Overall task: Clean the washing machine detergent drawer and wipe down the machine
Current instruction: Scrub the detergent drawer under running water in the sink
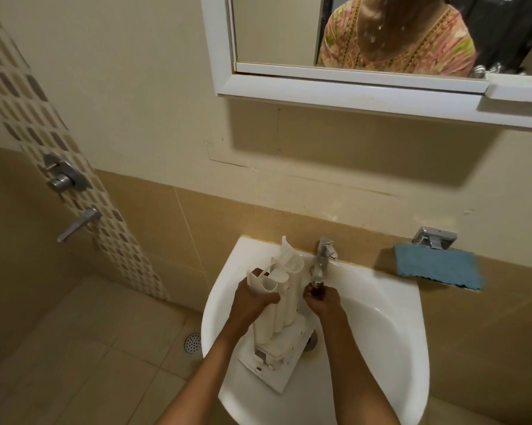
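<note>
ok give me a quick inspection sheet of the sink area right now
Surface: white washbasin, with the drawer standing in it.
Job's things: detergent drawer, white, upright on its front panel end; blue cloth hanging at the wall to the right of the tap.
Clutter: nothing seen.
Hands: left hand grips the drawer's upper part; right hand pinches the tap's spout tip.
Cables: nothing seen.
Surroundings: mirror above the basin, shower mixer on the left wall, floor drain beside the basin.
</note>
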